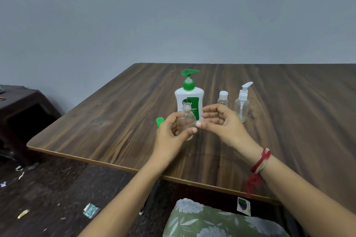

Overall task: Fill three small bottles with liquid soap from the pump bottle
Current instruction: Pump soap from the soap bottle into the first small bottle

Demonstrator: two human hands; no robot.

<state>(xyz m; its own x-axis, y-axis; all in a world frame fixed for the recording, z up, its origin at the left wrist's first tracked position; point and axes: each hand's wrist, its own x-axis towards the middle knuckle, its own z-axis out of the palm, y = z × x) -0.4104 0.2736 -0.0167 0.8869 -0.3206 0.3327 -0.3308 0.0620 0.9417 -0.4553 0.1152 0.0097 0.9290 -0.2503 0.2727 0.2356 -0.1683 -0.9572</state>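
The left hand [169,132] gripped 1 uncapped small bottle [185,121] before the pump bottle [189,98], the right hand [219,121] loosely curled, empty; filling seemingly came next, its mouth needing to sit under the spout [193,71].

We count one table [289,102] and one soap bottle [189,98]. We count three small clear bottles: one open bottle [185,116], one capped bottle [223,100] and one pump-top bottle [241,107]. That makes four bottles in all, two of them with pump heads. We find one loose green cap [159,121]. We see two hands, the left hand [169,132] and the right hand [225,125], and one red wristband [261,159]. There is one dark stool [23,102] and one floral cushion [212,221]. There are also several floor scraps [91,210], some too small to count exactly.
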